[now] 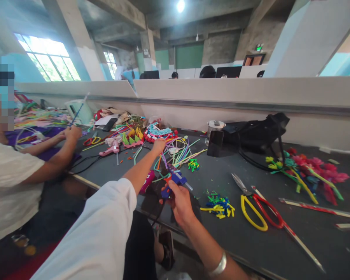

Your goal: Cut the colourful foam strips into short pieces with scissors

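My right hand (179, 200) is wrapped round a blue glue gun (177, 179) with an orange trigger, at the front edge of the dark table. My left hand (159, 147) reaches forward over a loose bunch of pale green, white and purple pipe cleaners (186, 149). Its fingers are drawn together, and what they pinch, if anything, is too small to make out. Just beneath that hand, a purple strand (163, 160) runs down toward the glue gun. Partly behind my left forearm lies a bright pink object (147, 182).
Cut blue, green and yellow pieces (220, 205) lie right of my hand, beside large scissors (252, 206). Further off are a phone (215, 143), a black bag (256, 130) and colourful flowers (312, 171). A co-worker (14, 175) sits at left, near a pink glue gun (111, 149).
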### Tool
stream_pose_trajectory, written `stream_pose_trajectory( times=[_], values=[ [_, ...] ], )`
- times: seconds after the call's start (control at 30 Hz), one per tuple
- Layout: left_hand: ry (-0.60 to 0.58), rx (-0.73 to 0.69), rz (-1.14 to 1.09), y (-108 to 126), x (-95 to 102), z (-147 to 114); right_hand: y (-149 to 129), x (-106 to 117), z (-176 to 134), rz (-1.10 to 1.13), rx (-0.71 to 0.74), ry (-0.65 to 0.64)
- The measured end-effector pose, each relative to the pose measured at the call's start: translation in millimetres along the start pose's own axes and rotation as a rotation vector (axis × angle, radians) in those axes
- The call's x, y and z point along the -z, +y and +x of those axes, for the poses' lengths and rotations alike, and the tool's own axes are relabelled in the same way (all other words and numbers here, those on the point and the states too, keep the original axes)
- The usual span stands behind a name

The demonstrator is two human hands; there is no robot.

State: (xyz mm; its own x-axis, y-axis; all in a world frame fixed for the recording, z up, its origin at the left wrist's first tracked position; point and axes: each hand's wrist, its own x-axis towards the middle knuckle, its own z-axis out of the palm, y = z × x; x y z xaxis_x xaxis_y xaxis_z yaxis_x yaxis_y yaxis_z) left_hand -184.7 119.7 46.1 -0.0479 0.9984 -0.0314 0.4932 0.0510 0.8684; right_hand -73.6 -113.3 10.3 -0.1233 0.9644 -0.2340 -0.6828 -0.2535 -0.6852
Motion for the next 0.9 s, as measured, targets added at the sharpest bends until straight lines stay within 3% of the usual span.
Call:
stream_pose_trajectory(
  times=[0.13, 0.33, 0.4, 0.5, 0.57, 0.7, 0.8, 0.9],
  values=[
    [0.079, -0.069, 0.119, 4.0, 9.7, 10.5, 4.6, 2.4, -8.7, -0.015, 0.007, -0.013],
    [0.068, -0.088, 0.255, 9.3, -4.3, 6.2, 10.0, 7.5, 5.0, -0.002, 0.043, 0.068],
    [0.120, -0.096, 0.321, 9.3, -5.4, -0.6, 11.0, 10.0, 10.3, -0.006, 0.048, 0.080],
    [0.285, -0.221, 0.537, 8.1, -2.6, -17.8, 12.6, 13.1, 14.3, -0.032, 0.065, 0.089],
    [0.328, -0.321, 0.657, 6.1, 0.4, -33.7, 14.4, 14.4, 14.8, -0.048, 0.069, 0.091],
    [0.305, -0.458, 0.662, -1.2, 8.1, -67.9, 19.1, 15.6, 14.7, -0.068, 0.085, 0.079],
    [0.237, -0.475, 0.575, -6.7, 14.7, -88.3, 21.4, 16.1, 15.1, -0.080, 0.102, 0.074],
    [0.241, -0.473, 0.542, -8.8, 19.0, -104.3, 22.6, 16.4, 15.6, -0.098, 0.108, 0.075]
  ],
)
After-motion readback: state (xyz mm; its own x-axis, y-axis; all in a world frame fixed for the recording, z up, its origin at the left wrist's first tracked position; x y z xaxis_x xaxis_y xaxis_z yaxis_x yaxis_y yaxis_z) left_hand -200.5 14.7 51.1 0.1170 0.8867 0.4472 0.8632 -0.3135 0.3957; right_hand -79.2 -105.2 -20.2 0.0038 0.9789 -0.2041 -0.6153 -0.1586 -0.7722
